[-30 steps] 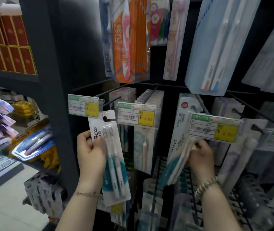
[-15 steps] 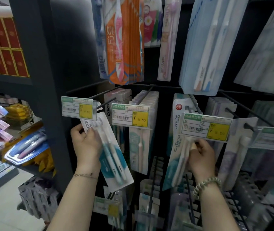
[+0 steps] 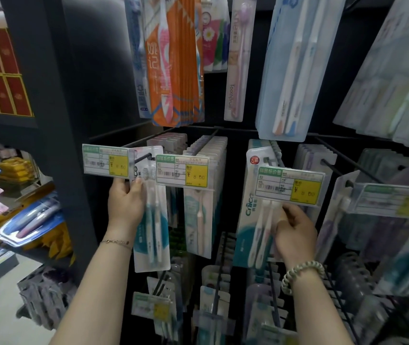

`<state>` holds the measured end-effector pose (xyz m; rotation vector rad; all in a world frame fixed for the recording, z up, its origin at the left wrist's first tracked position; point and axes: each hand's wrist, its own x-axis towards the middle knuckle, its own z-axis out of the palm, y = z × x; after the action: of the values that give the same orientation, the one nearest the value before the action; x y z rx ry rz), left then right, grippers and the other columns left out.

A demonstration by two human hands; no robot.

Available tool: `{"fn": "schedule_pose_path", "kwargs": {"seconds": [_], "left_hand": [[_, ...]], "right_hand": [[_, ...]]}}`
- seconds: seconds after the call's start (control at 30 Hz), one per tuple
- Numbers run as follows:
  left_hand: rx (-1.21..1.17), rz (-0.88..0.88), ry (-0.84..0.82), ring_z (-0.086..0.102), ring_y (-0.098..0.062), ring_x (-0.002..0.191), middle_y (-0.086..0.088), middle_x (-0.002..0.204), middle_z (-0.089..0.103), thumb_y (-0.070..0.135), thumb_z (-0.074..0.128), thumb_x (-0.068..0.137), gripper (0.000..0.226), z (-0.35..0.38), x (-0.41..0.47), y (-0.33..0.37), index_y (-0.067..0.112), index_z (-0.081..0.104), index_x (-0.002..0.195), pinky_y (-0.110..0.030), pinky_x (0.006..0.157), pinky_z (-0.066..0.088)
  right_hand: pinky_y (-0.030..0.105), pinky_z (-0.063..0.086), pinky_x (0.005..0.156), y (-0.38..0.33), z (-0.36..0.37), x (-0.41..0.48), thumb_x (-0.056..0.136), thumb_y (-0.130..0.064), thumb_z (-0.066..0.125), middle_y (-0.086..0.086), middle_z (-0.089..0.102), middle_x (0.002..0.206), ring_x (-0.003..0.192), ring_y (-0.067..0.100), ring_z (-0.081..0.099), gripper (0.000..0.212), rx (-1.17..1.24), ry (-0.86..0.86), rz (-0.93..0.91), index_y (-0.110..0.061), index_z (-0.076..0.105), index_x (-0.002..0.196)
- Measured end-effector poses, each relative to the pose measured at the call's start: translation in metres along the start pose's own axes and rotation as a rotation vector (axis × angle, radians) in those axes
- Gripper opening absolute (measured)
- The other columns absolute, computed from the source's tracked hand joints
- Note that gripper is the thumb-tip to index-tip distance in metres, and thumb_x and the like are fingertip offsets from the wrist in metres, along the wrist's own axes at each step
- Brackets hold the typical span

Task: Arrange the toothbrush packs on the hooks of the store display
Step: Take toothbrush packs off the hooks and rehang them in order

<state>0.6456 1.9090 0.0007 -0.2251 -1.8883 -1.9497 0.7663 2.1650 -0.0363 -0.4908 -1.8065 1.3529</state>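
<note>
My left hand (image 3: pixel 126 202) grips a white and teal two-brush toothbrush pack (image 3: pixel 152 220) by its left edge. The pack's top hole sits at the tip of the leftmost black hook (image 3: pixel 141 159), just behind the left price tag (image 3: pixel 106 162). My right hand (image 3: pixel 295 230) holds another teal two-brush pack (image 3: pixel 253 215), the front one of a stack hanging on a hook under a price tag (image 3: pixel 289 188). A row of several more packs (image 3: pixel 203 195) hangs on the hook between my hands.
Orange packs (image 3: pixel 173 61), a pink toothbrush pack (image 3: pixel 238 58) and pale blue packs (image 3: pixel 295 66) hang on the upper row. More hooks and packs fill the right side (image 3: pixel 382 195) and the lower row (image 3: pixel 211 307). A dark shelf post (image 3: pixel 49 95) stands at left, with stocked shelves beyond.
My left hand has raised the pack and straightened it, bringing its top hole up to the tip of the left hook. My right hand has stayed on the hanging pack.
</note>
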Motion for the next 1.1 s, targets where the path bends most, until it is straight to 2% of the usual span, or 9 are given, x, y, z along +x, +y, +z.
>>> {"fn": "schedule_pose_path", "kwargs": {"seconds": [0.1,0.23,0.4,0.5,0.57,0.67,0.8,0.93,1.1], "left_hand": [[0.032,-0.018,-0.026,0.061,-0.018,0.104,-0.001,0.11,0.065,0.017,0.046,0.1,0.023,-0.001,0.003,-0.001,0.037,0.057,0.095,-0.037,0.091,0.048],[0.033,-0.065,-0.07,0.06,-0.025,0.111,-0.005,0.113,0.065,0.014,0.046,0.1,0.025,-0.003,0.009,0.002,0.035,0.057,0.092,-0.043,0.098,0.047],[0.082,-0.048,-0.121,0.059,-0.019,0.111,0.004,0.118,0.063,0.012,0.048,0.097,0.031,-0.005,0.003,-0.001,0.031,0.055,0.121,-0.041,0.097,0.047],[0.157,-0.037,-0.021,0.053,-0.022,0.113,-0.003,0.129,0.049,0.02,0.053,0.093,0.041,-0.003,-0.007,-0.004,0.03,0.048,0.133,-0.043,0.101,0.044],[0.214,-0.047,0.098,0.046,-0.024,0.119,-0.009,0.135,0.039,0.017,0.057,0.094,0.05,-0.001,-0.019,-0.003,0.019,0.039,0.142,-0.041,0.105,0.04],[0.227,-0.001,0.228,0.046,-0.024,0.118,-0.01,0.134,0.039,0.013,0.06,0.093,0.046,0.001,-0.04,-0.001,0.011,0.042,0.134,-0.037,0.099,0.043],[0.151,0.121,0.321,0.049,-0.009,0.09,-0.003,0.113,0.042,0.005,0.056,0.092,0.027,0.004,-0.073,0.004,0.01,0.047,0.116,-0.022,0.079,0.04],[0.059,0.2,0.159,0.053,0.006,0.076,0.003,0.093,0.054,0.003,0.055,0.093,0.02,0.019,-0.106,0.016,0.02,0.05,0.102,-0.011,0.067,0.044],[0.042,0.295,-0.227,0.058,-0.013,0.071,0.005,0.083,0.059,0.003,0.055,0.094,0.024,0.045,-0.14,0.026,0.026,0.055,0.096,-0.029,0.062,0.05]], "right_hand": [[0.02,0.042,0.057,-0.002,-0.004,-0.001,0.097,-0.022,0.05,-0.017,0.063,0.075,0.064,0.0,0.054,0.019,-0.066,-0.011,-0.019,-0.029,0.067,0.092],[0.023,0.032,0.049,-0.006,-0.003,-0.001,0.097,-0.025,0.046,-0.008,0.059,0.061,0.053,0.009,0.051,0.022,-0.309,-0.056,-0.086,-0.027,0.066,0.087],[0.027,0.041,0.062,-0.009,-0.006,-0.008,0.098,-0.028,0.042,-0.006,0.063,0.081,0.071,0.014,0.056,0.024,-0.467,-0.052,-0.099,-0.026,0.064,0.108],[0.028,0.041,0.066,-0.01,-0.013,-0.017,0.099,-0.027,0.044,0.0,0.063,0.083,0.072,0.017,0.053,0.023,-0.436,-0.027,-0.082,-0.022,0.063,0.111],[0.027,0.041,0.066,-0.009,-0.016,-0.023,0.098,-0.027,0.048,0.006,0.069,0.088,0.073,0.019,0.053,0.024,-0.428,0.01,-0.105,-0.018,0.065,0.112],[0.027,0.039,0.059,-0.007,-0.017,-0.031,0.095,-0.028,0.053,0.008,0.07,0.078,0.064,0.021,0.054,0.022,-0.414,0.099,-0.181,-0.014,0.069,0.1],[0.027,0.041,0.047,-0.001,-0.024,-0.04,0.094,-0.029,0.057,0.002,0.064,0.062,0.053,0.018,0.057,0.02,-0.384,0.116,-0.195,-0.014,0.069,0.091],[0.025,0.041,0.044,0.005,-0.036,-0.046,0.094,-0.034,0.055,-0.003,0.061,0.058,0.05,0.014,0.055,0.023,-0.399,0.147,-0.149,-0.017,0.067,0.084],[0.022,0.038,0.048,0.001,-0.049,-0.054,0.093,-0.035,0.056,-0.012,0.058,0.059,0.054,0.005,0.054,0.025,-0.293,0.213,-0.068,-0.023,0.06,0.071]]}}
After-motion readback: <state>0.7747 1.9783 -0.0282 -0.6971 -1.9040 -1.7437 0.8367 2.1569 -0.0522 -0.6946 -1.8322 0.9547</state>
